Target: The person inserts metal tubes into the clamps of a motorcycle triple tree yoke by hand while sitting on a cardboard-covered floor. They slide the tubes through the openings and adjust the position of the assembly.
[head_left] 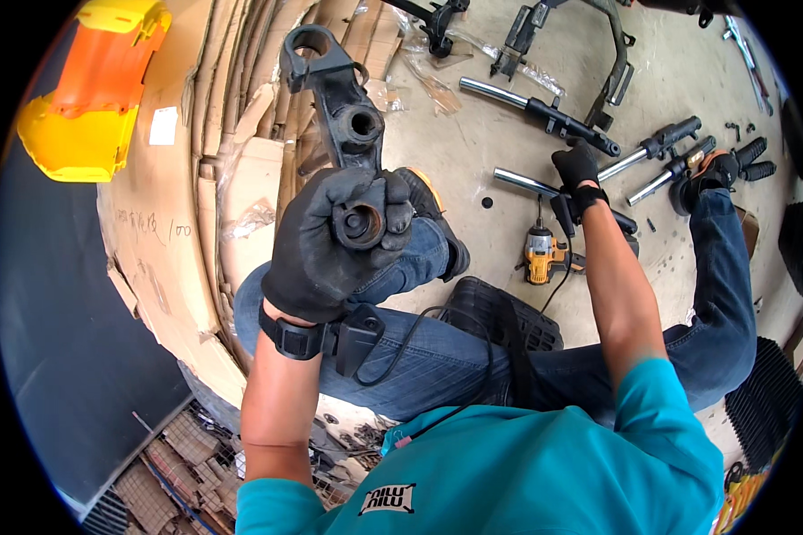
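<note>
My gloved left hand (330, 236) is closed round the near end of a black fork triple clamp (335, 111), raised in front of me. One ring of the clamp points away from me, a round bore sits in its middle, and the near ring shows between my fingers. My gloved right hand (576, 167) reaches out low over the floor with its fingers curled, among the fork legs. Beyond it lies a fork leg (544, 114) with a chrome tube; another fork leg (526, 181) runs beside and partly under the wrist. Whatever those fingers grip is hidden.
A yellow cordless impact driver (542, 254) stands by my right forearm. More fork legs (656, 147) lie to the right. A black frame part (611, 62) is at the far side. Stacked cardboard (165, 241) and orange-yellow plastic panels (98, 89) are on the left.
</note>
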### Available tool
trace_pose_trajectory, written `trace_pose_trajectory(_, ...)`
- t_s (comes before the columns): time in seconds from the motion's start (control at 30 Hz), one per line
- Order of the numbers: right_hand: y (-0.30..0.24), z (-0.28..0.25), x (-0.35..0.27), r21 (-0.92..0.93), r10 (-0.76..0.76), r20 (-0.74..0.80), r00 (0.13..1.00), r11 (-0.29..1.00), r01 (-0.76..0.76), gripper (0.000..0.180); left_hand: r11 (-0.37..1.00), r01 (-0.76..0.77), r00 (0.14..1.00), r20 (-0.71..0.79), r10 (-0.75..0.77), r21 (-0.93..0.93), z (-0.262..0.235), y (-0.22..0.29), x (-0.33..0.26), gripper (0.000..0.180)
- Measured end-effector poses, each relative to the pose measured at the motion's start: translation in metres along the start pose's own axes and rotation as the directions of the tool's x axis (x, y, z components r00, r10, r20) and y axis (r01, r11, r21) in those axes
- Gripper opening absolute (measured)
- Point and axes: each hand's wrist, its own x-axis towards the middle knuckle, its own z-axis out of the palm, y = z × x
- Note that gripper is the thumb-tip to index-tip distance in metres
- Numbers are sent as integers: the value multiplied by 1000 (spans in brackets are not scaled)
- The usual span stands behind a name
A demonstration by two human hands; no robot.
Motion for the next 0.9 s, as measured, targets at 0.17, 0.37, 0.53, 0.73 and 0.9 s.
trace_pose_trajectory(0.17,-73,-48,-40,667,-478,274,835,720,193,23,995,53,987,154,-40,-85,-10,-3,5,39)
trace_pose_trajectory(0.37,-219,-161,-211,759,-666,137,734,546,353,27,969,127,979,187,-87,-212,-5,-2,-4,28)
trace_pose_trajectory(0.53,-236,-138,-252,439,-872,-235,430,299,847,29,980,-169,982,100,159,102,3,-12,-11,18)
trace_pose_trajectory(0.73,-235,-135,-267,199,-879,-202,432,395,897,32,995,-1,982,189,19,-98,9,-27,-4,22)
trace_pose_trajectory(0.9,-222,-145,-278,112,-836,-131,532,521,846,30,997,7,981,192,-23,81,29,-44,6,35)
